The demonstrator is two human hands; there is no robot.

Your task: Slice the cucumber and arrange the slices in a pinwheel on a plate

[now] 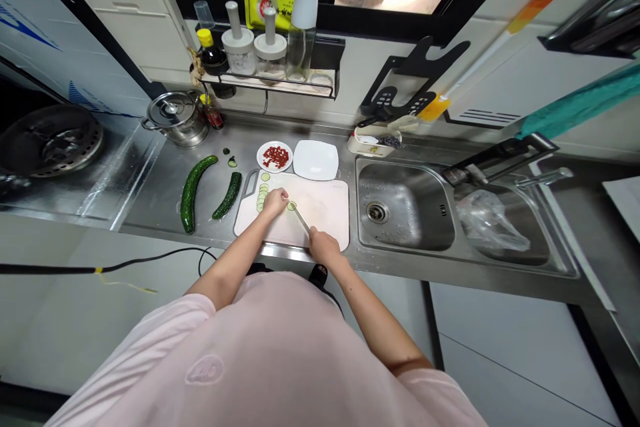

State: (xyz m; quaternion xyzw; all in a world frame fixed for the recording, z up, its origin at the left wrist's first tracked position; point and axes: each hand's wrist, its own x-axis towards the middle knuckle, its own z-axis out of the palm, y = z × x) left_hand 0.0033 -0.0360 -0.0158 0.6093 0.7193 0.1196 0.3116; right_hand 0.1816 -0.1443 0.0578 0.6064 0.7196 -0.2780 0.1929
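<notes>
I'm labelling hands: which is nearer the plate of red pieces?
Left: the left hand is over the cutting board, below the plate in the picture; the right hand, gripping the knife, is lower and farther right.

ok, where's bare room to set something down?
Steel counter left of the long cucumber, in front of the lidded pot; also the cutting board between knife and sink. Crowded: the board's left side, with cucumber slices and left hand.

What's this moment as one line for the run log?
right hand: holding knife; left hand: beside cucumber slices; slices: in row on cutting board; red pieces: on round plate
</notes>
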